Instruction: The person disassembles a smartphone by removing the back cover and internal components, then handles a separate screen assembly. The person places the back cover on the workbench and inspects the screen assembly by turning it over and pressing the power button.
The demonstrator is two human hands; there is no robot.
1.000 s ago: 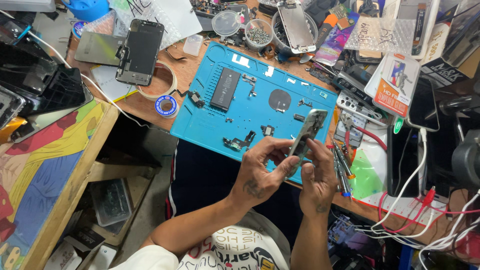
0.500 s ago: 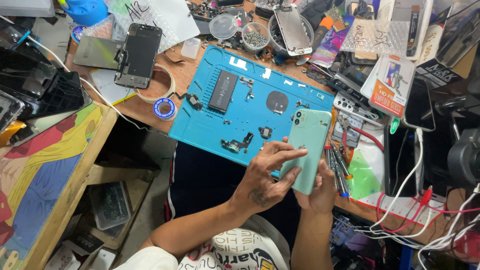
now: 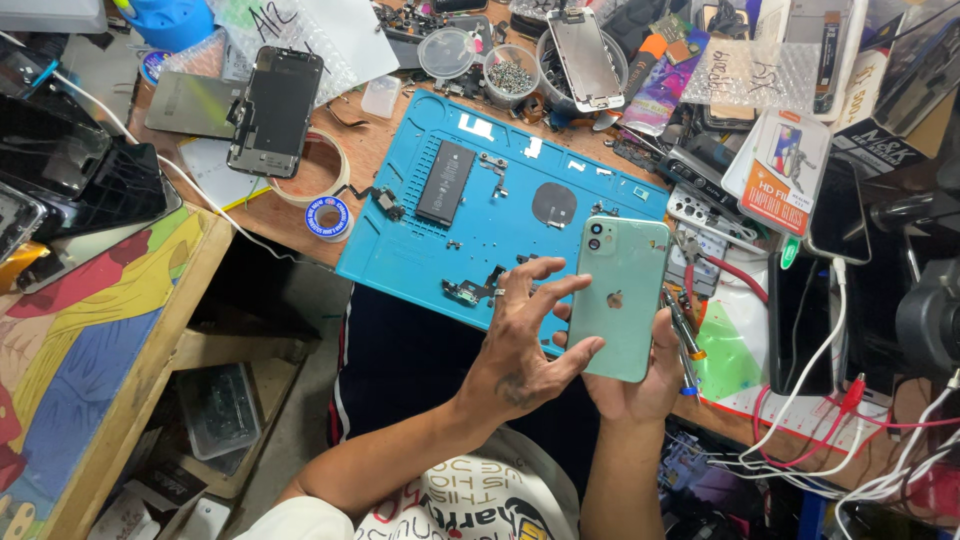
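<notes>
A cluttered wooden worktop point(image 3: 300, 215) carries repair parts across its whole width, with a brightly painted board at its lower left edge. Far left of the hands lies a dark phone screen assembly point(image 3: 277, 108), and nearer them a roll of tape point(image 3: 328, 217). Directly above the left hand sits a blue repair mat point(image 3: 400, 255) bearing a black battery point(image 3: 445, 181) and small loose parts. The left hand point(image 3: 520, 350) is spread open, fingertips touching the left edge of a pale green phone housing point(image 3: 621, 296). The right hand point(image 3: 640, 385) cradles the housing from beneath, fingers curled around its lower right edge; the housing is held rear side up, above the mat's near edge. Judged light, stiff and glossy, thus slippery, with a breakable back panel; best taken by the long side edges. Up and right of the hands lie a white card package with orange panel point(image 3: 785, 170) and bubble-wrap sleeves point(image 3: 755, 70).
</notes>
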